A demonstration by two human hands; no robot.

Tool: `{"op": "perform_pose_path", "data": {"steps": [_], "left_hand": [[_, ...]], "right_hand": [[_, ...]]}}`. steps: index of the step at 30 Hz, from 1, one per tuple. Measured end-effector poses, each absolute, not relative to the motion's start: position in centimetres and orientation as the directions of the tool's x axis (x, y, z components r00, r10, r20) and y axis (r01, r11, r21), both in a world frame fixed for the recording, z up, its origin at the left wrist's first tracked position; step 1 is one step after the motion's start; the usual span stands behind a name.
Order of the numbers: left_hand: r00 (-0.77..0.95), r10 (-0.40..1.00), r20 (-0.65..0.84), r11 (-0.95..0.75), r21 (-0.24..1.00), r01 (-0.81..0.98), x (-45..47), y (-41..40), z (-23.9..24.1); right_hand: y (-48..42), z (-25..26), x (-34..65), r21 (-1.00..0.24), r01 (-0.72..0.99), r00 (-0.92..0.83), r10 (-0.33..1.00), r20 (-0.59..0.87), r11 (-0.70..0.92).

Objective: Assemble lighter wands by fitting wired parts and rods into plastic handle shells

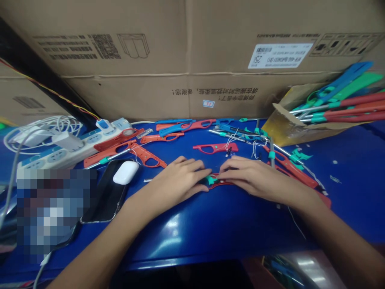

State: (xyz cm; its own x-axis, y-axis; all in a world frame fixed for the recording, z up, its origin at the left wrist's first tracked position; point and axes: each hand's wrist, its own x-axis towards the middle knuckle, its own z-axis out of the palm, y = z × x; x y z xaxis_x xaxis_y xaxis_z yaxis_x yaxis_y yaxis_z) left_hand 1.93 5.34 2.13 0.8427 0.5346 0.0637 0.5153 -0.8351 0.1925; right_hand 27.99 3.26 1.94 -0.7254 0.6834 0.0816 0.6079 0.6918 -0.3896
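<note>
In the middle of the frame, your left hand is pinching a green plastic piece with thumb and finger nearly together, while your right hand's bunched fingers, hold hidden, are covering the red lighter shell, so press gently.

A slender left forearm and right forearm are seen bare, smoothly narrowed toward uncovered wrists; the left hand and right hand are bare too, slim-fingered.
</note>
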Motion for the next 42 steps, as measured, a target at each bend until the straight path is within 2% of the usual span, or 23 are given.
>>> {"op": "perform_pose_path", "data": {"steps": [10, 18, 23, 31, 39, 42], "left_hand": [[0.832, 0.552, 0.058, -0.811, 0.272, 0.518, 1.8, 5.5, 2.1], [0.779, 0.624, 0.054, -0.733, 0.386, 0.56, 1.8, 5.8, 1.7], [0.772, 0.634, 0.042, -0.729, 0.366, 0.578, 1.6, 6.0, 1.7], [0.794, 0.603, 0.071, -0.767, 0.325, 0.553, 1.6, 6.3, 1.4], [0.767, 0.64, 0.043, -0.722, 0.375, 0.581, 1.7, 6.3, 1.4], [0.771, 0.634, 0.055, -0.728, 0.378, 0.572, 1.7, 6.4, 1.1]], "right_hand": [[3.2, 1.9, 27.8, -0.323, 0.617, -0.741, 0.668, 0.068, 0.718], [3.0, 1.8, 27.6, -0.26, 0.651, -0.728, 0.684, 0.05, 0.713], [2.9, 2.0, 27.7, -0.213, 0.68, -0.711, 0.702, 0.046, 0.702], [2.9, 2.2, 27.4, -0.24, 0.65, -0.726, 0.683, 0.087, 0.721], [3.3, 1.6, 27.5, -0.328, 0.628, -0.707, 0.693, 0.137, 0.706], [3.4, 1.5, 27.4, -0.324, 0.631, -0.702, 0.697, 0.147, 0.705]]}}
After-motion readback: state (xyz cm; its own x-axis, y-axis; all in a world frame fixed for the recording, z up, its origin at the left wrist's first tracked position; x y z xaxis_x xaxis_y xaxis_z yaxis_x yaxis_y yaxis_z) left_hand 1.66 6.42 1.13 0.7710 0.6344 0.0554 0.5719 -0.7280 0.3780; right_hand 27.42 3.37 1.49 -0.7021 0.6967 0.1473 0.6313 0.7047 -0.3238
